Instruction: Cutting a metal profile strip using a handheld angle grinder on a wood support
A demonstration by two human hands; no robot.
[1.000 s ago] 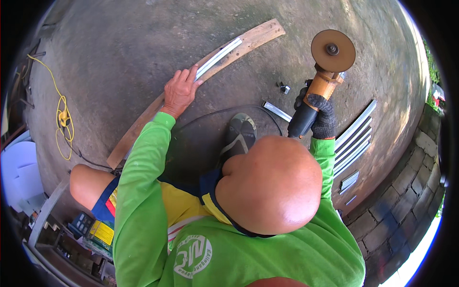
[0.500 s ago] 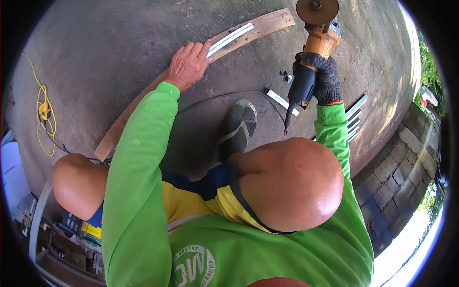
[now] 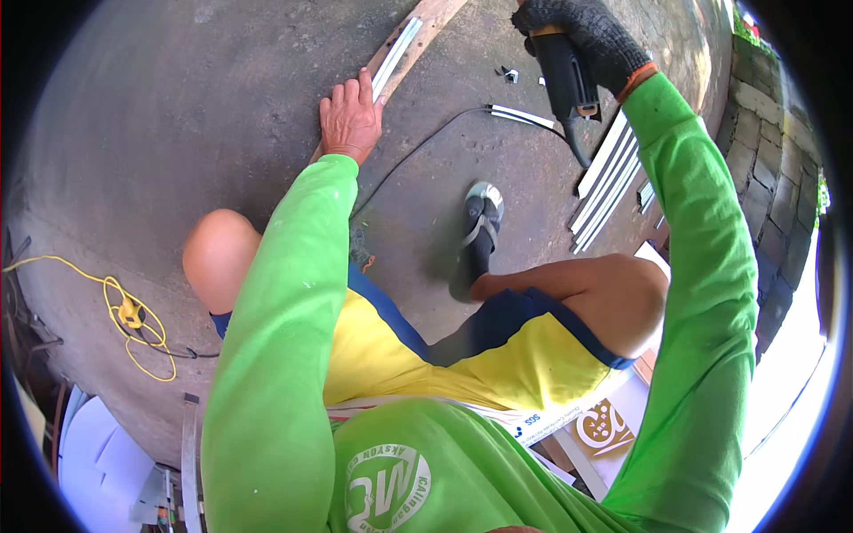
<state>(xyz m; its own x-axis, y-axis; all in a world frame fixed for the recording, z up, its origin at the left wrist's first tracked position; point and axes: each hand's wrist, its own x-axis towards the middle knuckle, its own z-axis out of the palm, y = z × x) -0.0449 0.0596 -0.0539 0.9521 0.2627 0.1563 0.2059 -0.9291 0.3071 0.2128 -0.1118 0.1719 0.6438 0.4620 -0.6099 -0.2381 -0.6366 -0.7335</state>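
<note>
My bare left hand (image 3: 351, 120) presses down on a wooden plank (image 3: 437, 27) lying on the concrete, its fingers close together and gripping the near end of a light metal channel strip (image 3: 397, 58). That strip lies lengthwise on the plank. At the upper right, my right hand (image 3: 591, 40), in a dark knitted glove, is wrapped round the body of an angle grinder (image 3: 567, 84). Only the grinder's black rear part and a bit of orange show; its disc is beyond the upper edge. From its back runs a dark cord (image 3: 435, 135) across the floor.
A short cut channel piece (image 3: 522, 115) and small dark scraps (image 3: 507, 75) lie near the grinder. Several long metal strips (image 3: 609, 182) rest beside my right forearm. A yellow extension cord (image 3: 130, 313) is coiled at the left. A block wall (image 3: 755, 160) stands at the right.
The view has shifted, and my right knee has swung outward. The grinder sits higher in the picture, its disc now out of sight. My left hand stays on the strip and plank.
</note>
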